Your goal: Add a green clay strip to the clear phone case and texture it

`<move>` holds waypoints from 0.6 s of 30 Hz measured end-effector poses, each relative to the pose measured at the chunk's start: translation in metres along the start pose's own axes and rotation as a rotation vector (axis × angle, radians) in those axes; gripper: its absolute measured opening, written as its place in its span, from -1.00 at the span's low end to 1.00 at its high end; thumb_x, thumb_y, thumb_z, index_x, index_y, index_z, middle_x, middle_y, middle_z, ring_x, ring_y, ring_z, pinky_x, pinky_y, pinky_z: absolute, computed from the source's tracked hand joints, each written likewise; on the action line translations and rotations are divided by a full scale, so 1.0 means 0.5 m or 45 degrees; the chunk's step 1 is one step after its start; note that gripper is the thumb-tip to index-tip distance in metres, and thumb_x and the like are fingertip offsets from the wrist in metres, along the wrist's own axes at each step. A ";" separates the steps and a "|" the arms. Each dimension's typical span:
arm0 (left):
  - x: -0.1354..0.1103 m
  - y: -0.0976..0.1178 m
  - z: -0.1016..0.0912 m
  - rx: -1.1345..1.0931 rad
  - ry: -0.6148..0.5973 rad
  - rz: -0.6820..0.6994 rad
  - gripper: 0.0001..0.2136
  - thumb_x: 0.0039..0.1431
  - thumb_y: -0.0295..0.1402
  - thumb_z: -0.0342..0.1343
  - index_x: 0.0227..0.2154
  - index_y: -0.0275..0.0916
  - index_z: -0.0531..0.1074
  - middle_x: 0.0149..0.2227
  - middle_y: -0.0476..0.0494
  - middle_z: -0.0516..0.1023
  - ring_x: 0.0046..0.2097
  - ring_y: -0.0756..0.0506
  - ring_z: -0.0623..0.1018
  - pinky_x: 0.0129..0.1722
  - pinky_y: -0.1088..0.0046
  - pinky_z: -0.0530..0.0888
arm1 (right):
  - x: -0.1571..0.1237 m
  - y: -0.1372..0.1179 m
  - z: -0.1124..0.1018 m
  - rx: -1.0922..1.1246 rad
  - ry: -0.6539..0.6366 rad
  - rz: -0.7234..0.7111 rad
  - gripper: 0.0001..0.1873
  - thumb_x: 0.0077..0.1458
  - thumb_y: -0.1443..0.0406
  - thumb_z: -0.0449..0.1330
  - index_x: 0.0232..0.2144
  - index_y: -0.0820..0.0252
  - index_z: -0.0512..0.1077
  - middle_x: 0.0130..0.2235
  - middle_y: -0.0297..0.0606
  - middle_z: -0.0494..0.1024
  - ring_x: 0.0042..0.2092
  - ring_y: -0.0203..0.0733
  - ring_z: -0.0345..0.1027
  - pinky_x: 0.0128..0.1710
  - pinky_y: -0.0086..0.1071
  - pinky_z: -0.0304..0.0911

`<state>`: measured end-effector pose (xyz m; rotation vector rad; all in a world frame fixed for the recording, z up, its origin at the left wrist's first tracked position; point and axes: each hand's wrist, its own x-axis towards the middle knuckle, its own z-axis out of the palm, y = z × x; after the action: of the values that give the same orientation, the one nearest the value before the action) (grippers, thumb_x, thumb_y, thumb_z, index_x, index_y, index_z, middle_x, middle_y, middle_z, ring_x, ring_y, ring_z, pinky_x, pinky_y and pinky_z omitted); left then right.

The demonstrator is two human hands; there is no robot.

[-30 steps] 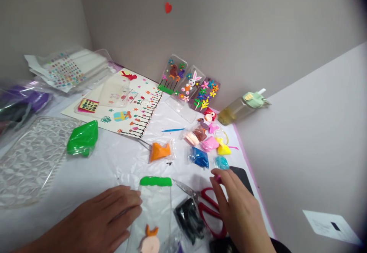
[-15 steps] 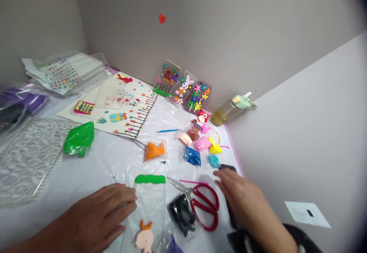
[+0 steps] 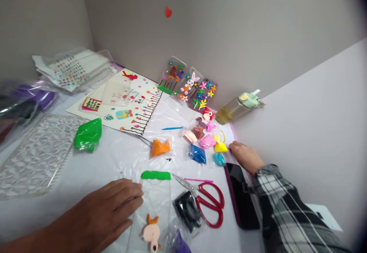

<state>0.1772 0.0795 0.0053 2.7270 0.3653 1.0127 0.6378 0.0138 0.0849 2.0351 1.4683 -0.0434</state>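
Observation:
My left hand [image 3: 107, 211] lies flat and open on the white table, its fingertips touching the left edge of a clear phone case [image 3: 156, 203]. The case carries a green clay strip [image 3: 156, 175] along its top and a peach clay figure [image 3: 151, 233] lower down. My right hand [image 3: 245, 155], in a plaid sleeve, reaches to the table's right edge beside a yellow clay piece [image 3: 220, 147]. Its fingers are pressed together at a thin pink strand; what they hold is hidden.
Red scissors [image 3: 209, 203], a pink stick [image 3: 199, 180], a black phone [image 3: 242, 199] and a black clay bag [image 3: 187, 211] lie between my hands. Beyond them are clay bags in blue [image 3: 197, 154], orange [image 3: 160, 148] and green [image 3: 87, 134], a clear tray [image 3: 34, 153], decorated cases [image 3: 186, 83] and a bottle [image 3: 239, 107].
My right hand moved from over the scissors' handles away to the right edge beside the yellow clay, uncovering the scissors and phone. A pink stick now lies by the scissors. My left hand stayed.

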 end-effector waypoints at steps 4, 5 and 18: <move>0.005 0.011 0.000 0.013 -0.002 0.005 -0.64 0.61 -0.26 -0.14 -0.11 -0.09 0.61 -0.09 0.17 0.74 0.01 0.10 0.59 0.43 0.72 0.04 | -0.029 0.024 0.003 -0.027 -0.013 0.081 -0.81 0.34 0.47 0.11 -0.12 0.30 0.52 -0.10 0.06 0.67 -0.14 0.05 0.60 -0.26 -0.24 0.20; 0.003 0.011 0.000 0.018 -0.003 0.008 -0.63 0.62 -0.27 -0.14 -0.11 -0.09 0.61 -0.10 0.17 0.74 0.01 0.10 0.59 0.44 0.71 0.00 | -0.042 0.031 0.002 -0.035 -0.008 0.108 -0.82 0.34 0.45 0.11 -0.10 0.29 0.51 -0.09 0.07 0.67 -0.16 0.06 0.60 -0.29 -0.23 0.18; -0.001 0.006 -0.001 0.031 -0.081 0.050 -0.66 0.58 -0.44 -0.14 -0.09 -0.15 0.58 -0.09 0.09 0.72 0.00 0.04 0.58 0.31 0.67 0.26 | -0.281 -0.327 -0.104 1.848 0.616 -0.273 -0.83 0.32 0.28 0.24 -0.37 0.08 0.51 -0.39 -0.33 0.55 -0.34 -0.23 0.49 -0.35 -0.45 0.40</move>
<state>0.1771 0.0764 0.0062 2.7909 0.3168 0.9344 0.4256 -0.0486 0.1037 3.0700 2.3070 -1.0367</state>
